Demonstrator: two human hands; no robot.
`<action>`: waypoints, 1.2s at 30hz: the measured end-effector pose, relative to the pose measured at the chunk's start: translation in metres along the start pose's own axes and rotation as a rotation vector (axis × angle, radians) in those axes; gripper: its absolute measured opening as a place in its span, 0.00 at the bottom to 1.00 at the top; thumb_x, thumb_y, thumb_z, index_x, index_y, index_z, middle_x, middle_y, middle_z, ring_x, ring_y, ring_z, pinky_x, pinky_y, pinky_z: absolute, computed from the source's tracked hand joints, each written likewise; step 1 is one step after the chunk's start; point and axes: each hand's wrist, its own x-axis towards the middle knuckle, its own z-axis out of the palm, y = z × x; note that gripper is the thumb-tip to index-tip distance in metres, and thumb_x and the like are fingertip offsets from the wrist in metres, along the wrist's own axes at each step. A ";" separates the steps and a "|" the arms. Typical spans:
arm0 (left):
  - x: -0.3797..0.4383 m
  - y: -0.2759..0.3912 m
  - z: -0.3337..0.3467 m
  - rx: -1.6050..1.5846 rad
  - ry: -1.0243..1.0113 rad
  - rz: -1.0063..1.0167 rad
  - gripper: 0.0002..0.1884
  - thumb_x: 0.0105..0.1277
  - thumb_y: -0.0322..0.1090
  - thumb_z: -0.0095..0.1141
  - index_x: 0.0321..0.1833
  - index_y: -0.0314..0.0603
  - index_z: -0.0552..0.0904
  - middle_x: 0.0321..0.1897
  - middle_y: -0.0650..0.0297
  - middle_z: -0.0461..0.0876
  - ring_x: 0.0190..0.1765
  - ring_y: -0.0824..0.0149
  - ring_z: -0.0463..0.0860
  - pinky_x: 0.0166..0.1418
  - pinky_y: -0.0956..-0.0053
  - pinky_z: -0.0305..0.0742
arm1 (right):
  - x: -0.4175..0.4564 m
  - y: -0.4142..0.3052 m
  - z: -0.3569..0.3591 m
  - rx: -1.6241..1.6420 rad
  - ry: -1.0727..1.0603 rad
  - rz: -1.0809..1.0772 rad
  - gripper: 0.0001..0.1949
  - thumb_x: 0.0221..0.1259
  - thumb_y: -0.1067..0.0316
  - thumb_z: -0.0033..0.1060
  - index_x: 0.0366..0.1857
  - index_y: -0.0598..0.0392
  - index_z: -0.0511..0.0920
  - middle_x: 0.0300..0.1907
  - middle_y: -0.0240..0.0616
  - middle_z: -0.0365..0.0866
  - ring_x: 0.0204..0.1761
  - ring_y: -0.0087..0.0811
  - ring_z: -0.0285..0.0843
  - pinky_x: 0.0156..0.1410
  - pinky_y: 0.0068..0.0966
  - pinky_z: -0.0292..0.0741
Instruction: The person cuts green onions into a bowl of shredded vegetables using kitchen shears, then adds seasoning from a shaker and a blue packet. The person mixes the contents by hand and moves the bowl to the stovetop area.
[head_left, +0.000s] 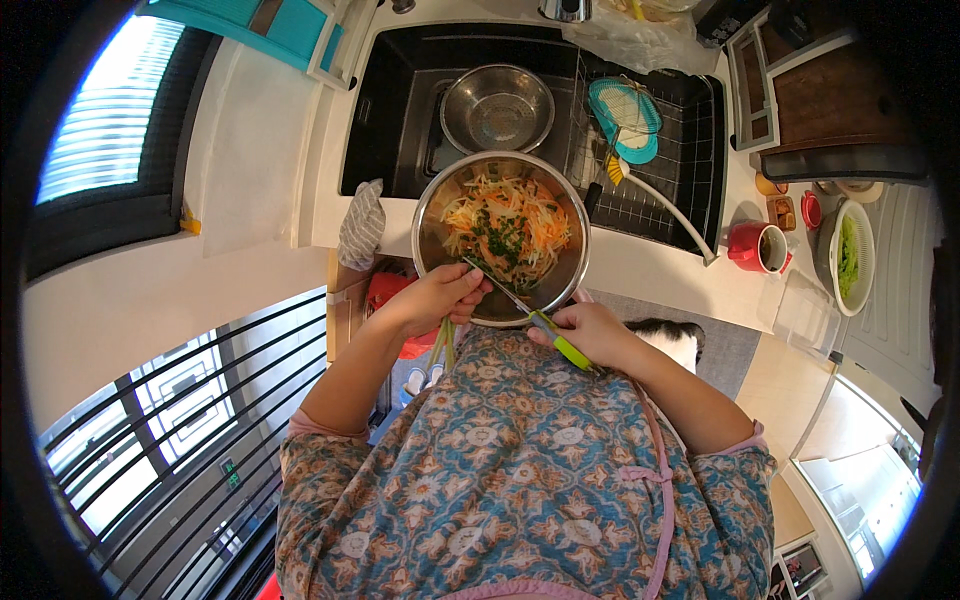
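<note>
A steel mixing bowl (425, 217) stands at the counter's front edge before me, holding shredded pale and orange vegetables (544, 217). Chopped green herbs (501, 238) lie heaped on the shreds. Over the bowl's near left rim, my left hand (448, 296) pinches a small bunch of green stalks (444, 343), whose pale ends hang down below the hand. My right hand (589, 330) grips scissors (556, 337) with lime-green and grey handles. Their blades point up and left across the bowl, the tip by my left fingers. Whether the blades are parted is hard to see.
Behind the bowl, a steel colander (499, 109) sits in the black sink (412, 82). A wire rack (675, 150) there holds a turquoise grater-like tool (637, 150) and a brush (664, 196). Right lie a red pot (746, 246) and a basket (866, 262) of greens. A striped cloth (361, 225) hangs left.
</note>
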 end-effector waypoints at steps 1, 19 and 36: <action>0.002 -0.001 -0.005 -0.025 -0.031 0.001 0.14 0.75 0.40 0.42 0.44 0.34 0.72 0.24 0.71 0.63 0.24 0.78 0.60 0.28 0.81 0.59 | 0.000 0.001 0.001 -0.012 0.012 -0.008 0.30 0.53 0.31 0.55 0.28 0.53 0.85 0.22 0.39 0.80 0.31 0.34 0.79 0.43 0.28 0.71; 0.001 -0.007 -0.001 0.159 0.134 0.057 0.12 0.74 0.38 0.42 0.42 0.35 0.73 0.26 0.70 0.67 0.26 0.78 0.63 0.29 0.82 0.61 | 0.002 0.000 0.001 0.037 0.011 0.054 0.30 0.52 0.30 0.54 0.24 0.50 0.85 0.18 0.34 0.79 0.29 0.29 0.77 0.52 0.26 0.64; 0.002 0.002 0.000 0.144 0.164 0.096 0.10 0.74 0.37 0.42 0.41 0.37 0.72 0.25 0.72 0.65 0.25 0.78 0.61 0.29 0.82 0.59 | -0.002 -0.008 -0.008 0.226 -0.156 0.103 0.34 0.56 0.31 0.51 0.27 0.61 0.82 0.22 0.38 0.78 0.29 0.31 0.78 0.36 0.27 0.72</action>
